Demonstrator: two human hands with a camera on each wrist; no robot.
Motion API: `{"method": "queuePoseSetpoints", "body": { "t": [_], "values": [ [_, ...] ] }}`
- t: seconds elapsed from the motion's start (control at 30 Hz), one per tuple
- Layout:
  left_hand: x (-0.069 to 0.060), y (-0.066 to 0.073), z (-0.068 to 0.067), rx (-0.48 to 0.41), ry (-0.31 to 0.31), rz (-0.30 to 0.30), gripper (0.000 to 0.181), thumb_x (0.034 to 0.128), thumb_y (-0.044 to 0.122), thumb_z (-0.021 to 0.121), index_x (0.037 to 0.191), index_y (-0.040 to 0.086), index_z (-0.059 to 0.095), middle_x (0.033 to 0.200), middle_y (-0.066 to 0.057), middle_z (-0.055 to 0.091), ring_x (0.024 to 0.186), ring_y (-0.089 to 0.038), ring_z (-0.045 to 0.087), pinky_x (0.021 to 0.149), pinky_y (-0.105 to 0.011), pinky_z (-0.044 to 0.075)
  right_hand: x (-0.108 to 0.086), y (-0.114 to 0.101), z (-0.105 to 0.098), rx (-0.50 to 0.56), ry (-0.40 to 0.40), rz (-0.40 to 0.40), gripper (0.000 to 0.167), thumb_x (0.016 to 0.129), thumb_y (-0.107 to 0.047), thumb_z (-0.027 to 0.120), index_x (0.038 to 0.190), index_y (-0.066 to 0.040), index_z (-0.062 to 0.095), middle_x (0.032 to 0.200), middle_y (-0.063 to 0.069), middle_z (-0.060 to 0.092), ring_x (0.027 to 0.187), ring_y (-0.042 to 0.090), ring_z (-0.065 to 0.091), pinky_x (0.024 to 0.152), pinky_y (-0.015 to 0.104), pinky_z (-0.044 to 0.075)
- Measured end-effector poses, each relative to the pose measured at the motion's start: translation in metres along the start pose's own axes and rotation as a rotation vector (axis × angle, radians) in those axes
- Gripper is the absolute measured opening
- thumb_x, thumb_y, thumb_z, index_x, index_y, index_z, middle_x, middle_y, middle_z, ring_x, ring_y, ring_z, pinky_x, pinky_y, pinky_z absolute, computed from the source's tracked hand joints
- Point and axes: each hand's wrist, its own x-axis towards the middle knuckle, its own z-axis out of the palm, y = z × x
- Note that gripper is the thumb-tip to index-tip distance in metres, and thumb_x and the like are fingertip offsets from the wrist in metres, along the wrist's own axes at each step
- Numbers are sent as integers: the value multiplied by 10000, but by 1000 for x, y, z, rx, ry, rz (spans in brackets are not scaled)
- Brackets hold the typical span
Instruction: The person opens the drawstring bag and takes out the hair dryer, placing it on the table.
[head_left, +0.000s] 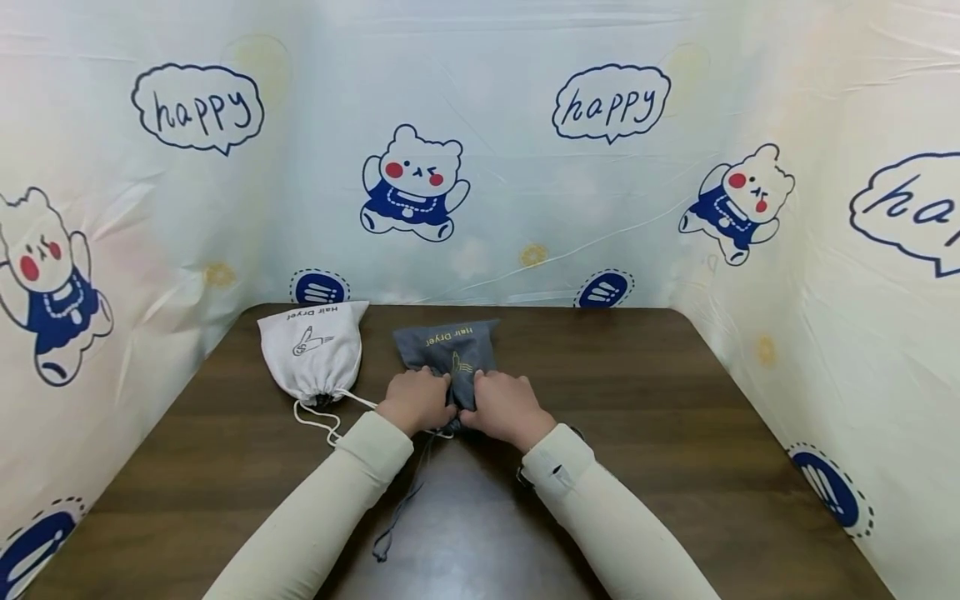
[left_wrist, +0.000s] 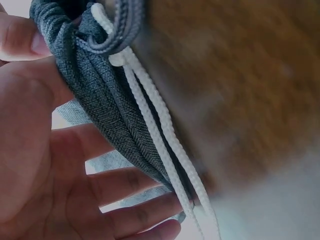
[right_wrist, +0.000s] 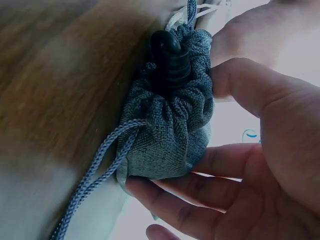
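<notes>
Table (head_left: 637,392): grey bag (head_left: 453,354) fore-aft, neck (right_wrist: 167,114) seemingly nearward.

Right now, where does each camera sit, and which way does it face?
Head: on the person's head, facing forward and down over the wooden table; left hand, right hand and both sleeves show.
Left wrist: on that wrist, facing the left palm and fingers, against the gray drawstring bag.
Right wrist: on that wrist, facing the right palm and the bag's gathered mouth.
Shared: both wrist views show the gray bag and white cord.
</notes>
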Motion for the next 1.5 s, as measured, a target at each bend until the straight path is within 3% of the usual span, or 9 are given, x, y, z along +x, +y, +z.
{"method": "queuePoseSetpoints", "body": {
  "t": [0.33,0.57,1.23,1.5],
  "values": [
    [-4,6,4,19,28,21,633,992,515,625,1512,163,544,1502,-272,523,1224,-482,616,871,-571,569,-11,2,-1,-57,25,-23,769,955,-594,650,1453,-13,572,1214,126,724,1029,259,712,890,536,526],
    [-19,15,-2,18,21,29,620,984,488,652,1494,146,564,1494,-281,529,1239,-503,601,862,-577,570,-26,0,-1,-100,52,-57,755,965,-593,638,1434,-4,588,1136,137,732,893,263,715,840,516,541],
    [-31,25,2,34,72,33,622,962,518,657,1466,159,599,1453,-247,582,1203,-478,630,853,-582,570,-46,1,-2,-184,108,-91,743,950,-604,646,1375,6,640,1063,120,742,853,251,710,898,512,527],
    [-40,26,-1,11,58,56,613,963,518,641,1459,160,606,1458,-240,581,1244,-457,616,880,-575,563,-53,-1,0,-236,115,-115,751,942,-630,637,1356,-4,659,1058,110,755,870,245,721,955,538,520]
  ]
}}
